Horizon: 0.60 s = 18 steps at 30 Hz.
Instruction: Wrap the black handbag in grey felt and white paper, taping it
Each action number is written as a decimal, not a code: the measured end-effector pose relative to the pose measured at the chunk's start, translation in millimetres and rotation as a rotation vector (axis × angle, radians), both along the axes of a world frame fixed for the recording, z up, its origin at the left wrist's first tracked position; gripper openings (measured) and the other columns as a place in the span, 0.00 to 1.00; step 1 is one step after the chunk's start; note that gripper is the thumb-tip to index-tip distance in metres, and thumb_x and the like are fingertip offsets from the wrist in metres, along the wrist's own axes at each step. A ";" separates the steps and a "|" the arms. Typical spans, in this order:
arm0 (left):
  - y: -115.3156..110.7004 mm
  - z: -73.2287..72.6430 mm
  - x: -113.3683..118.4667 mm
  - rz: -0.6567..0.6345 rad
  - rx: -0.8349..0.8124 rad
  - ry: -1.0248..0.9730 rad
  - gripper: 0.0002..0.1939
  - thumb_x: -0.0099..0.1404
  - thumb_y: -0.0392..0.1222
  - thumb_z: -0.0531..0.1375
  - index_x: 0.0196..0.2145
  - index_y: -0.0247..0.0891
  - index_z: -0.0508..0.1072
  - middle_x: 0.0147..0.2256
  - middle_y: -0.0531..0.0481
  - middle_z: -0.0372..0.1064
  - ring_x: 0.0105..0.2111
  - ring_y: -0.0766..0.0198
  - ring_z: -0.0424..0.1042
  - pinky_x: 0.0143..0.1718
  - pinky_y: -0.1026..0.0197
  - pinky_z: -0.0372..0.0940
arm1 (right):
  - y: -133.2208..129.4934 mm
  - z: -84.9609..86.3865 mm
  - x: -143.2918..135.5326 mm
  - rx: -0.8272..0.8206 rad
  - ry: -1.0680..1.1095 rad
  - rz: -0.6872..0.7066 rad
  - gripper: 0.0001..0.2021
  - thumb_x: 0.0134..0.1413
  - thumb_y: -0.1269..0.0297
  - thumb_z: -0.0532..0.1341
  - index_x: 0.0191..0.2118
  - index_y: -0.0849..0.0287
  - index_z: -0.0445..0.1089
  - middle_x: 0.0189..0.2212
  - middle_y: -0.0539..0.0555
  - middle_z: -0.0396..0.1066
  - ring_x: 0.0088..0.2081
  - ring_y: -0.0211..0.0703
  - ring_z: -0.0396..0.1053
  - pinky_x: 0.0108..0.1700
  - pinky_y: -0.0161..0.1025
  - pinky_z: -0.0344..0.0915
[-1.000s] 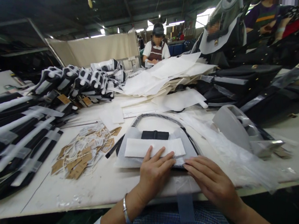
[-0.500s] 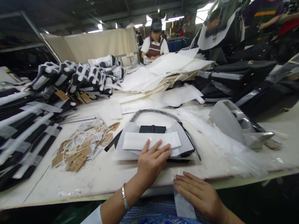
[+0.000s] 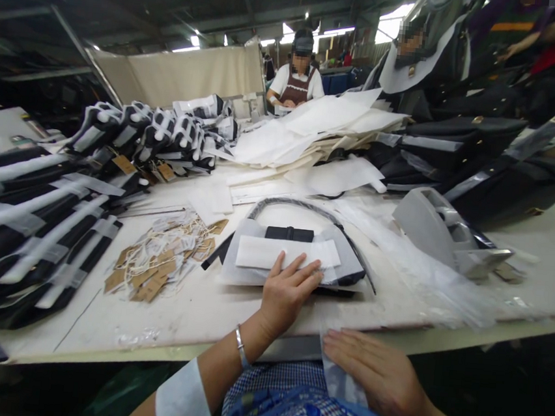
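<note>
A dark handbag lies on the table in front of me, mostly covered by white wrapping sheet. Its wrapped handle arches away from me, and a black clasp strap shows below it. Across the bag's front lies a white padding strip. My left hand rests on this strip, fingers spread and flat. At the table's front edge, above my lap, my right hand lies against a translucent plastic strip. Its fingers are straight and side by side; the thumb is hidden.
Tan tags with strings lie heaped to the left, beside wrapped dark bags. White sheets are piled behind. A grey tape dispenser stands right, near more black bags. A co-worker sits across the table.
The camera view has shifted slightly, so the table things appear a little further right. Both hands keep nearly the same places, the left on the padding strip and the right against the plastic.
</note>
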<state>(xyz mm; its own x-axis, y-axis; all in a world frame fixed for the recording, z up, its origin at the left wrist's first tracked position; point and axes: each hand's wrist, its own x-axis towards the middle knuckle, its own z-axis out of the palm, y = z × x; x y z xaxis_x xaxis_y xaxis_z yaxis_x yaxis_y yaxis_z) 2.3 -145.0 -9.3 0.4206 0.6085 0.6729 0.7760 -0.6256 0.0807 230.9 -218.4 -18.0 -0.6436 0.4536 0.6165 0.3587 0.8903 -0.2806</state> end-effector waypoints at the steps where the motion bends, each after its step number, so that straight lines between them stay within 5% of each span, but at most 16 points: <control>1: -0.2 0.1 0.0 -0.001 0.004 -0.003 0.08 0.73 0.39 0.58 0.47 0.45 0.75 0.53 0.54 0.75 0.57 0.56 0.71 0.66 0.39 0.54 | 5.7 12.0 -1.2 -0.007 0.010 0.000 0.21 0.64 0.76 0.51 0.59 0.60 0.69 0.50 0.57 0.77 0.54 0.44 0.74 0.59 0.43 0.70; 5: -0.3 -1.2 -0.3 -0.008 -0.001 -0.005 0.09 0.73 0.39 0.57 0.47 0.45 0.75 0.54 0.53 0.75 0.58 0.54 0.71 0.65 0.38 0.55 | 37.0 56.6 -5.7 -0.062 0.027 -0.045 0.22 0.61 0.78 0.50 0.55 0.56 0.73 0.46 0.54 0.79 0.48 0.41 0.77 0.53 0.37 0.74; 8: -0.4 -2.2 -0.5 -0.013 0.012 -0.021 0.09 0.74 0.40 0.56 0.47 0.45 0.75 0.54 0.54 0.75 0.57 0.54 0.71 0.65 0.37 0.56 | 67.7 74.6 -8.8 -0.113 -0.013 -0.124 0.21 0.57 0.78 0.53 0.50 0.55 0.75 0.44 0.51 0.80 0.45 0.41 0.78 0.49 0.37 0.74; 12: -0.8 -2.2 1.3 -0.027 0.024 -0.063 0.09 0.74 0.39 0.54 0.44 0.43 0.75 0.52 0.54 0.76 0.57 0.56 0.71 0.68 0.39 0.51 | 111.3 77.4 -16.5 -0.226 -0.095 -0.219 0.21 0.52 0.78 0.54 0.45 0.54 0.78 0.42 0.51 0.80 0.44 0.45 0.76 0.48 0.41 0.72; 18: 1.7 -3.7 5.6 -0.020 0.012 -0.185 0.11 0.75 0.37 0.53 0.43 0.41 0.75 0.41 0.55 0.79 0.54 0.62 0.74 0.71 0.46 0.42 | 152.3 67.8 -29.6 -0.500 -0.203 -0.280 0.12 0.58 0.68 0.58 0.34 0.53 0.80 0.33 0.52 0.76 0.38 0.45 0.73 0.42 0.41 0.68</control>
